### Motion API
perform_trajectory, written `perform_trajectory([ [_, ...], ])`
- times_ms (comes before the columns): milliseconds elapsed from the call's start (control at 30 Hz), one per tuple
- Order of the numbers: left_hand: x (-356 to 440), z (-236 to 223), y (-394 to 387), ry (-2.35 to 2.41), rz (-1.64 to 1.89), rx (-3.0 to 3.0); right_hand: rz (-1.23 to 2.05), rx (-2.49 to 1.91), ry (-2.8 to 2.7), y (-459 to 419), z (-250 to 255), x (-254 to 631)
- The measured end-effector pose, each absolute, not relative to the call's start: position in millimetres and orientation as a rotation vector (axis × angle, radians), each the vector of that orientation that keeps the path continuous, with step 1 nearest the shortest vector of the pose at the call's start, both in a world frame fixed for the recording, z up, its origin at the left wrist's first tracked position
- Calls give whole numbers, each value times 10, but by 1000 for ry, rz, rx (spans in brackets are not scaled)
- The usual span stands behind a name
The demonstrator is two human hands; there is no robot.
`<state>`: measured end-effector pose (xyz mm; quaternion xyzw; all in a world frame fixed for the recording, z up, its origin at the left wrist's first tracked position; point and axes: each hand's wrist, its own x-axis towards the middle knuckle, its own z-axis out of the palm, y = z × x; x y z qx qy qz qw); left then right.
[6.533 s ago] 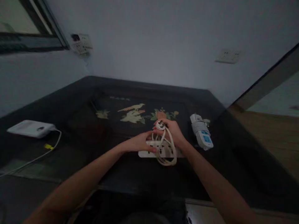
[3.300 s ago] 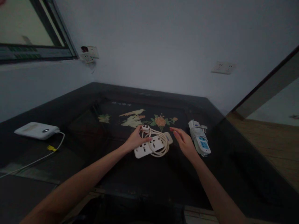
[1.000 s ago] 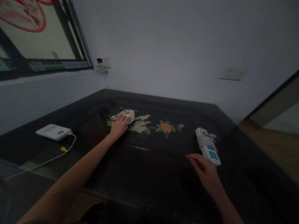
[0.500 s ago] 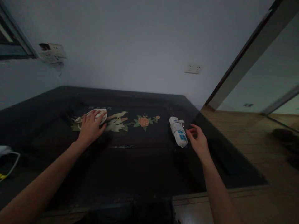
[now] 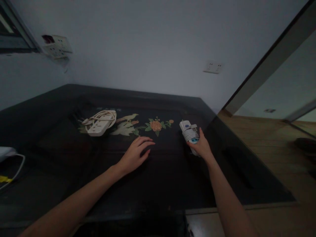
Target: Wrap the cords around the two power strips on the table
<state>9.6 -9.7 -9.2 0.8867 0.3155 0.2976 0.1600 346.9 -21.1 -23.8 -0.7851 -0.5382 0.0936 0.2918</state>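
On the right part of the dark tabletop (image 5: 153,184) lies a white power strip (image 5: 190,132) with blue sockets, its grey-white cord wound round the middle and the plug on top. My right hand (image 5: 202,146) grips its near half, thumb across the left side and fingers along the right. My left hand (image 5: 135,154) hovers over or rests on the table's middle, empty, with fingers apart and pointing right. A second, cream-white power strip (image 5: 100,126) lies farther left, its loosely coiled cord on top; neither hand touches it.
Painted flowers and a bird (image 5: 155,125) decorate the tabletop. At the left edge sits a white device (image 5: 7,152) with a white cable and a yellow tag. Wall sockets (image 5: 213,67) are behind the table. Wooden floor (image 5: 249,135) lies to the right.
My left hand has left the cream-white power strip and moved right and nearer to me. My right hand has gone from beside the blue-socket power strip to gripping it.
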Motion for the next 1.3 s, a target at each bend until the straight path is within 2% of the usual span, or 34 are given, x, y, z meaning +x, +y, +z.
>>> perform_trajectory([
  [133, 27, -62, -95, 897, 874, 2394, 174, -1828, -1706, -303, -109, 3128],
  [233, 27, -60, -86, 961, 922, 2103, 272, -1589, -1821, -387, 16, 2692],
  [400, 119, -90, -209, 735, 705, 1608, 557, -1388, -1569, -562, 36, 1958],
  [500, 177, -98, -349, 690, 669, 1615, 742, -1291, -1399, -688, -81, 1719],
  [633, 185, -82, -434, 778, 690, 1596, 818, -1160, -1418, -778, -174, 1731],
  [933, 123, -29, -423, 712, 683, 1546, 596, -1009, -1680, -651, 46, 2176],
  [1167, 120, 1, -357, 826, 612, 1634, 381, -1160, -1443, -654, 75, 2191],
  [1300, 133, 25, -317, 884, 613, 1601, 221, -1186, -1493, -656, 93, 2202],
])
